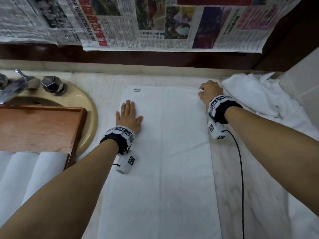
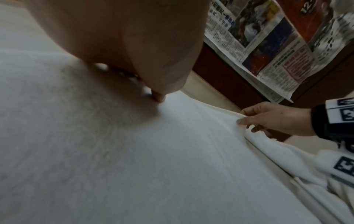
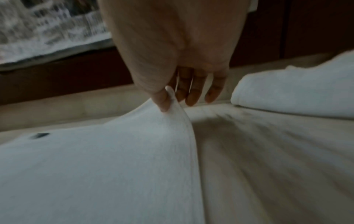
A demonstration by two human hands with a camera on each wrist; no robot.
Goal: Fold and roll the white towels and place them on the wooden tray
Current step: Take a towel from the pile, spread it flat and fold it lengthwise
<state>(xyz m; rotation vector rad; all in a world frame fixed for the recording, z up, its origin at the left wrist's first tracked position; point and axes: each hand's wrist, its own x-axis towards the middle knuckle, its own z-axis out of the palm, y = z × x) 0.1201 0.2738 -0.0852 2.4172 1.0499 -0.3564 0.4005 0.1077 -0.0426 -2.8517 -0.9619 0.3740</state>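
Both hands work the fold: left hand flat, fingers straight, pinning the towel; right hand apparently pinching its upper-right corner; next, carry it across.

Being counted: two rolled towels on one tray, one flat towel, one crumpled towel, two hands.

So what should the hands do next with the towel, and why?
Probably the right hand carries its pinched far corner across toward the left hand, which presses the towel flat. It is spread, not yet fully folded.
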